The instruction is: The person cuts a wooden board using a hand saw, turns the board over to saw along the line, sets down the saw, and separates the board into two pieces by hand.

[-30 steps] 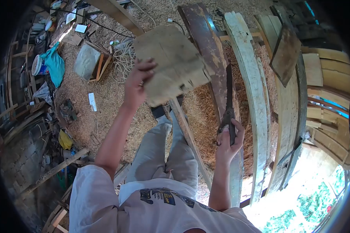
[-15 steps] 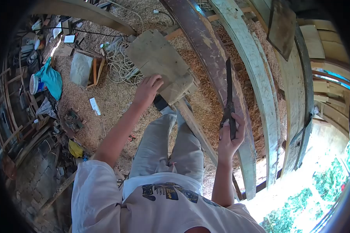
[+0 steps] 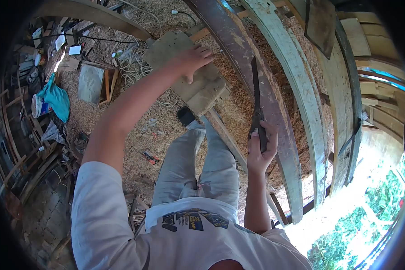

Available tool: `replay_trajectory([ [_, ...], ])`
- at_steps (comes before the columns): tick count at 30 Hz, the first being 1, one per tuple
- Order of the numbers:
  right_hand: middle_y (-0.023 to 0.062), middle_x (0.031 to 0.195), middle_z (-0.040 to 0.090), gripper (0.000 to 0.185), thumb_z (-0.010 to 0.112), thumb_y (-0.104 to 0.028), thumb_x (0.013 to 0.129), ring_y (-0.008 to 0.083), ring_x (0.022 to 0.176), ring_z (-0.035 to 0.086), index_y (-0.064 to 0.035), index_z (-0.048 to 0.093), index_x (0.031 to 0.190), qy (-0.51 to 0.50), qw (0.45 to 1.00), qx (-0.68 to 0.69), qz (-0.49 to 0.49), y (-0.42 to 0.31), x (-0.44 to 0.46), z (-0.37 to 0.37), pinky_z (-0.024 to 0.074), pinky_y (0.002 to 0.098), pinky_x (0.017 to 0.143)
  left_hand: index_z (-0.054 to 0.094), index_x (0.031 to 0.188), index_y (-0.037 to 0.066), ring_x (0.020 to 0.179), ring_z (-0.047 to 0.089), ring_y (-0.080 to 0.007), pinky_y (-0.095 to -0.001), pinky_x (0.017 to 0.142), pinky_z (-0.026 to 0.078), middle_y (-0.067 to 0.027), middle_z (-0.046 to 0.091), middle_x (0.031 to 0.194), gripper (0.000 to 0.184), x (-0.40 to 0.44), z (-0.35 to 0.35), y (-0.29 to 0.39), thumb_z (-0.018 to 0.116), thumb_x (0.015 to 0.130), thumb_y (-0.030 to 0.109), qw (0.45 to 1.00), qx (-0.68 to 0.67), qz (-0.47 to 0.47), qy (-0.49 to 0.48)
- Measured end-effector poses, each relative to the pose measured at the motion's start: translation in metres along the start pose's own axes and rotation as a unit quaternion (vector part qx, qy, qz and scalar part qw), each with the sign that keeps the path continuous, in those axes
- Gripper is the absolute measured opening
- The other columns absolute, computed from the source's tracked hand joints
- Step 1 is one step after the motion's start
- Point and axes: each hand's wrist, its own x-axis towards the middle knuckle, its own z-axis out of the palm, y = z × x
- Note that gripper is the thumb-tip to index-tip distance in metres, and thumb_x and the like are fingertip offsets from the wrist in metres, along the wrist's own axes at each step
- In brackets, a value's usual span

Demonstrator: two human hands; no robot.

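Note:
My right hand (image 3: 262,146) is wrapped around the dark handle of a hand saw (image 3: 257,94). Its narrow toothed blade points up and away from me, seen against the long brown plank. Over the worn wooden board (image 3: 207,90) lies my left hand (image 3: 195,60), fingers stretched toward the right and thumb apart. Whether its palm presses on the board cannot be made out. A narrow wooden strip (image 3: 227,135) runs from under the board's near end toward my right leg.
A long brown plank (image 3: 285,130) and a pale green plank (image 3: 301,99) curve along the right. Coiled rope (image 3: 132,67) lies left of the board on shavings. A bucket (image 3: 39,106) with teal cloth (image 3: 56,100) stands at left. Red-handled pliers-like tool (image 3: 150,157) lies by my leg.
My left hand has moved from the board's near left edge up and right across it, arm reaching farther. The right hand and saw have shifted slightly up and left.

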Motion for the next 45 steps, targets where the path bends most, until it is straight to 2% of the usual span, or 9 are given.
replay_trajectory([
  [3,0.0054,0.105,0.066,0.033,0.064,0.006,0.095,0.0055,0.076,0.057,0.0007,0.065,0.128,0.016,0.999,-0.004,0.042,-0.005,-0.011,0.000,0.0444,0.0217,0.066,0.049,0.153,0.014,0.144,0.046,-0.0367,-0.0516,0.122,0.039,-0.0150,0.051,0.152,0.098,0.013,0.008,-0.011,0.093,0.070,0.045,0.984,-0.157,0.026,-0.081],
  [6,0.0059,0.106,0.067,0.034,0.063,0.007,0.095,0.0057,0.076,0.057,0.0011,0.064,0.128,0.019,0.999,0.018,0.042,-0.008,-0.018,-0.002,0.0443,0.0214,0.066,0.063,0.138,0.012,0.134,0.054,-0.0371,-0.0509,0.112,0.046,-0.0146,0.060,0.140,0.078,0.004,0.003,-0.014,0.091,0.073,0.045,0.971,-0.239,-0.001,0.008],
  [9,-0.0040,0.070,0.053,0.032,0.060,0.004,0.098,0.0031,0.057,0.045,-0.0008,0.061,0.130,0.031,1.000,0.000,-0.003,-0.004,-0.021,0.000,0.0317,0.0218,0.052,0.069,0.125,0.010,0.121,0.061,-0.0369,-0.0513,0.102,0.050,-0.0129,0.066,0.125,0.063,-0.036,-0.018,-0.017,0.088,0.077,0.044,0.963,-0.267,-0.010,0.023],
  [16,-0.0033,0.074,0.053,0.032,0.060,0.004,0.098,0.0028,0.060,0.046,-0.0005,0.061,0.130,0.037,0.999,-0.005,-0.033,-0.026,-0.012,0.008,0.0328,0.0215,0.054,0.066,0.123,0.003,0.112,0.066,-0.0345,-0.0452,0.094,0.052,-0.0157,0.067,0.119,0.051,-0.154,-0.019,-0.007,0.076,0.093,0.042,0.917,-0.386,-0.090,-0.045],
  [19,-0.0027,0.076,0.054,0.033,0.059,0.004,0.097,0.0028,0.061,0.046,-0.0003,0.060,0.130,0.017,0.999,0.025,0.022,-0.039,-0.009,0.016,0.0331,0.0216,0.054,0.064,0.130,0.006,0.104,0.068,-0.0321,-0.0424,0.089,0.053,-0.0121,0.068,0.110,0.051,-0.194,0.026,0.023,0.067,0.102,0.048,0.811,-0.508,-0.276,0.088],
  [21,-0.0002,0.088,0.061,0.033,0.063,0.005,0.098,0.0016,0.067,0.048,0.0006,0.062,0.130,0.008,0.999,0.031,0.029,-0.041,-0.006,0.021,0.0341,0.0198,0.058,0.059,0.139,0.002,0.108,0.068,-0.0262,-0.0388,0.094,0.053,-0.0110,0.070,0.118,0.061,-0.198,0.050,0.054,0.058,0.107,0.054,0.565,-0.681,-0.412,0.217],
  [26,-0.0003,0.089,0.061,0.033,0.064,0.005,0.097,0.0018,0.066,0.047,0.0004,0.063,0.130,-0.023,0.999,0.019,0.034,-0.042,0.001,0.042,0.0341,0.0202,0.058,0.052,0.150,0.002,0.125,0.061,-0.0229,-0.0393,0.107,0.048,-0.0130,0.064,0.139,0.065,-0.137,0.088,0.116,0.053,0.110,0.053,0.276,-0.738,-0.555,0.267],
  [37,0.0009,0.094,0.063,0.035,0.067,0.002,0.095,0.0022,0.067,0.047,-0.0013,0.064,0.129,-0.074,0.996,-0.040,0.000,-0.059,0.018,0.064,0.0353,0.0205,0.058,0.050,0.134,-0.001,0.116,0.066,-0.0282,-0.0414,0.099,0.050,-0.0193,0.067,0.127,0.041,-0.064,0.068,0.146,0.059,0.111,0.031,0.276,-0.682,-0.530,0.423],
  [45,0.0004,0.091,0.064,0.035,0.066,0.003,0.096,0.0018,0.068,0.048,-0.0013,0.064,0.130,-0.101,0.994,-0.026,0.012,-0.064,0.028,0.077,0.0364,0.0189,0.059,0.051,0.119,0.002,0.092,0.068,-0.0325,-0.0460,0.080,0.052,-0.0180,0.067,0.100,0.038,-0.068,0.083,0.083,0.062,0.107,0.036,0.394,-0.642,-0.585,0.301],
])
